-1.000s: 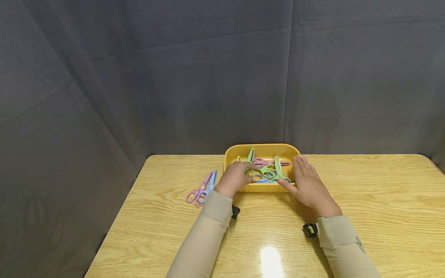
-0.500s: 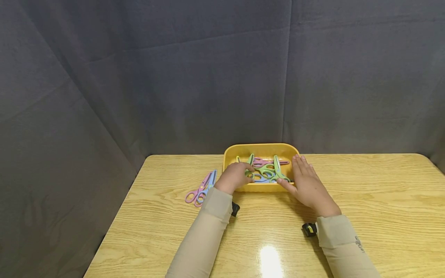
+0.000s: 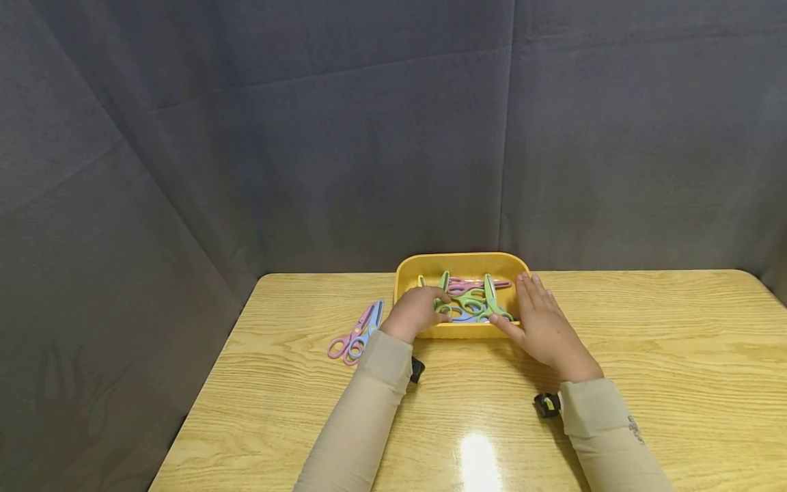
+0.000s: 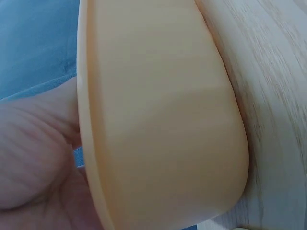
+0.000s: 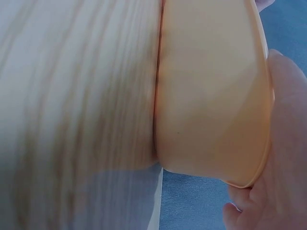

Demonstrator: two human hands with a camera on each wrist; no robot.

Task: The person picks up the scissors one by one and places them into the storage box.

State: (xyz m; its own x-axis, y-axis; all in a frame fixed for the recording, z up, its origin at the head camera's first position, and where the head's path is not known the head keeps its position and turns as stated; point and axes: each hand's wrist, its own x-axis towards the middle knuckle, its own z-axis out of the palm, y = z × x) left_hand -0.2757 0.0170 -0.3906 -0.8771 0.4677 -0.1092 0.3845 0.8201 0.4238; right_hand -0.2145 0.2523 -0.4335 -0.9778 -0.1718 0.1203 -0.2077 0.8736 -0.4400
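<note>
In the head view, a yellow tray (image 3: 473,331) holds several child-size scissors. My left hand (image 3: 416,313) reaches over its left front rim, with green scissors (image 3: 444,281) below the fingers and partly hidden. Thumb and fingers stand apart there. My right hand (image 3: 544,326) rests on the right front corner, its fingers straight along the right rim and the thumb at the front rim by another pair of green scissors (image 3: 490,294). Pink scissors (image 3: 473,285) and blue scissors (image 3: 468,313) lie between. Both wrist views show the tray's outer wall (image 4: 168,110) and a hand at its rim.
Left of the tray, pink scissors (image 3: 340,347) and blue scissors (image 3: 374,321) lie overlapping on the wooden table (image 3: 277,396). A dark curtain (image 3: 369,137) hangs behind the table's back edge.
The green scissors under my left hand have tipped lower into the tray since a second ago. Both hands have stayed nearly where they were.
</note>
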